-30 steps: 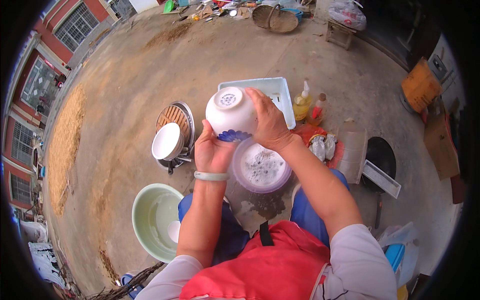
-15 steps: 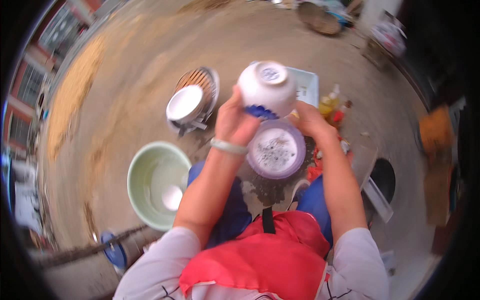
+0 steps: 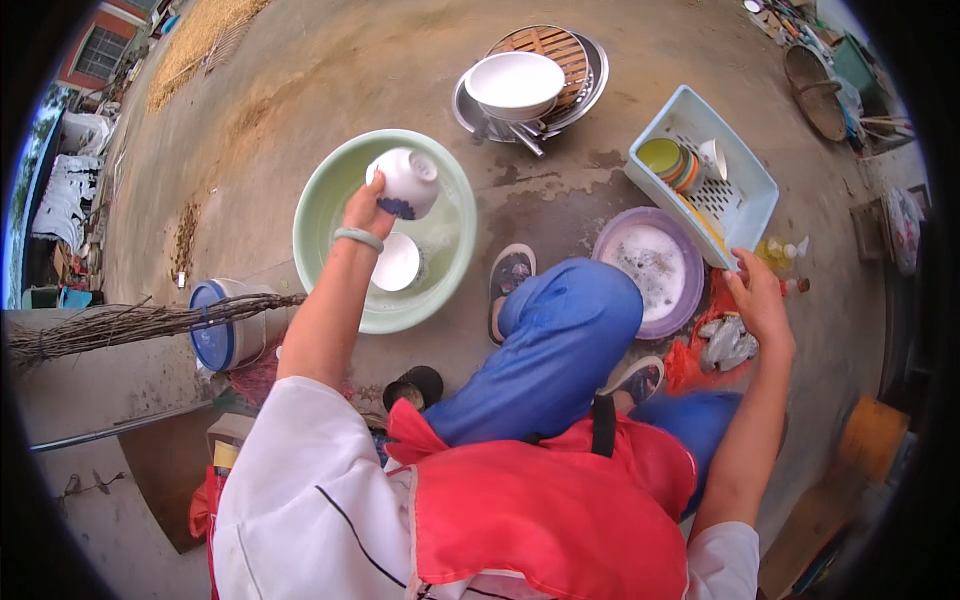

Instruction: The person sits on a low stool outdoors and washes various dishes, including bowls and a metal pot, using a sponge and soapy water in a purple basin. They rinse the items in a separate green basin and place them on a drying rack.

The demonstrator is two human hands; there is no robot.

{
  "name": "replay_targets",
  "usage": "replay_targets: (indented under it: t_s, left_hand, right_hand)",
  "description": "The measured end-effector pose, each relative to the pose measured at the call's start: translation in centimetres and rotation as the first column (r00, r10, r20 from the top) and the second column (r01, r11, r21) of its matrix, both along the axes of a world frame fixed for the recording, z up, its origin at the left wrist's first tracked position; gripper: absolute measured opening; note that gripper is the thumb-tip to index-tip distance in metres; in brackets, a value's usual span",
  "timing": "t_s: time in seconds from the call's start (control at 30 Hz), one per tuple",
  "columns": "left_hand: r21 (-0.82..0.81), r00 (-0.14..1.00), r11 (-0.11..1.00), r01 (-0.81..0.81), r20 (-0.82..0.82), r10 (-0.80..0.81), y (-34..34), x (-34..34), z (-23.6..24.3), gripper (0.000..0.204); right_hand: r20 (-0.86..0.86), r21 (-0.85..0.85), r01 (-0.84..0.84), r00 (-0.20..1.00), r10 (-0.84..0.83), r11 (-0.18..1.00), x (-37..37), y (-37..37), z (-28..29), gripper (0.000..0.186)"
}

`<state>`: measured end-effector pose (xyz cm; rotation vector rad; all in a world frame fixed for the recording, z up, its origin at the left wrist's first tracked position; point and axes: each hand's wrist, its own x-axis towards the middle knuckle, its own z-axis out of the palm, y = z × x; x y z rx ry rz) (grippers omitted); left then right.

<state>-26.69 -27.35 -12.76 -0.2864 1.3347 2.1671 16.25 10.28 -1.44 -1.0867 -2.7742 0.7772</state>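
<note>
Left hand swung bowl over basin.

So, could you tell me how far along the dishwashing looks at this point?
Some dishes already sit in the pale blue crate, and a white bowl rests on the round rack. In hand: the left hand holds a white bowl with blue pattern over the green basin, where another dish waits. The right hand is empty near the soapy purple basin.

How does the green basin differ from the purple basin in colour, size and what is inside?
The green basin is pale green and looks larger; the purple basin is lilac and looks smaller. The green basin holds a white dish, with the left hand above it; the purple basin holds only soapy foam. Both are round and stand on the concrete ground.
</note>
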Motion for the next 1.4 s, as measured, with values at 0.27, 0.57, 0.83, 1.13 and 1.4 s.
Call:
replay_targets:
  t_s: [0.27,0.57,0.83,1.13,1.4]
  left_hand:
    - [-0.267,0.964,0.941,-0.208,0.108,0.244,-1.4,-2.8,-16.4,0.038]
    - [-0.995,0.749,0.074,-0.060,-0.094,-0.655,1.9,-1.5,-20.3,0.027]
    - [-0.948,0.592,-0.286,-0.141,0.150,-0.792,1.7,-0.6,-22.9,0.022]
    - [-0.891,0.335,-0.432,0.139,0.453,-0.826,1.2,-2.1,-21.2,0.027]
    - [-0.974,0.523,-0.103,-0.204,-0.020,-0.852,-2.8,1.9,-16.5,0.044]
  right_hand:
    - [0.178,-0.047,-0.037,0.983,0.045,0.998,-2.1,0.4,-2.2,0.037]
    - [0.319,-0.088,0.016,0.948,0.013,0.996,-3.4,0.7,-3.8,0.037]
    - [0.300,-0.147,0.014,0.954,0.032,0.989,-4.6,0.8,-5.3,0.037]
    - [0.298,-0.182,0.045,0.955,0.011,0.982,-5.7,0.6,-5.4,0.036]
    - [0.252,-0.201,0.079,0.967,-0.026,0.976,-4.9,0.4,-5.7,0.036]
